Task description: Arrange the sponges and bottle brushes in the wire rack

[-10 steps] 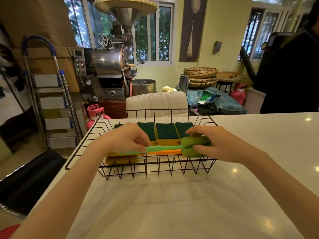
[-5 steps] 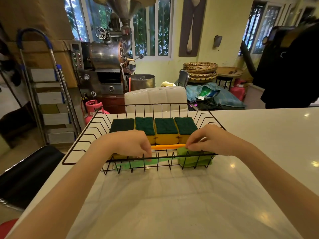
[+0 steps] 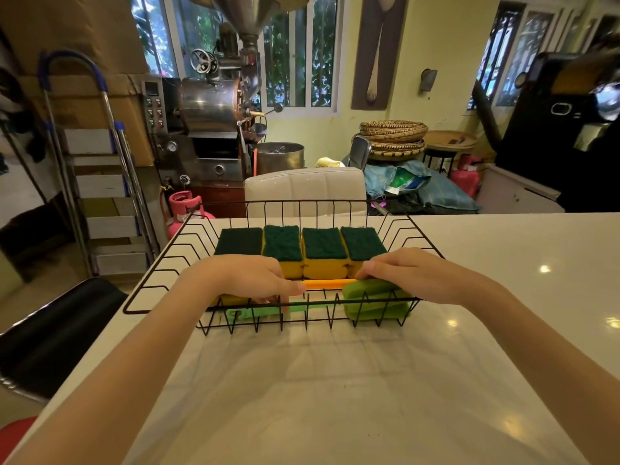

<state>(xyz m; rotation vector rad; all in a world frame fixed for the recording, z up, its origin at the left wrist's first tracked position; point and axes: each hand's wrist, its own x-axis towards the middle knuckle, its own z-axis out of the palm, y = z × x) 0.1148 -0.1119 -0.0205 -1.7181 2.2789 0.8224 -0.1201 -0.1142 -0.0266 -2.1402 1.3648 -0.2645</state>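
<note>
A black wire rack (image 3: 302,202) sits on the white counter (image 3: 335,397). Several green-topped yellow sponges (image 3: 323,245) stand in a row along its back. In front of them lies an orange brush handle (image 3: 327,283), its ends hidden by my hands. A green bottle brush (image 3: 372,302) lies along the rack's front wall, sponge head to the right. My left hand (image 3: 248,280) presses fingers on its green handle and covers another yellow sponge (image 3: 231,299). My right hand (image 3: 416,273) rests on the green head.
A white padded chair back (image 3: 305,189) stands just behind the rack. The counter's left edge runs close to the rack, with a black seat (image 3: 57,330) below it. A person in black (image 3: 553,146) stands at the far right.
Both hands have lowered the green brush from above the rack's front edge down onto the rack floor. The orange handle now shows between my hands.
</note>
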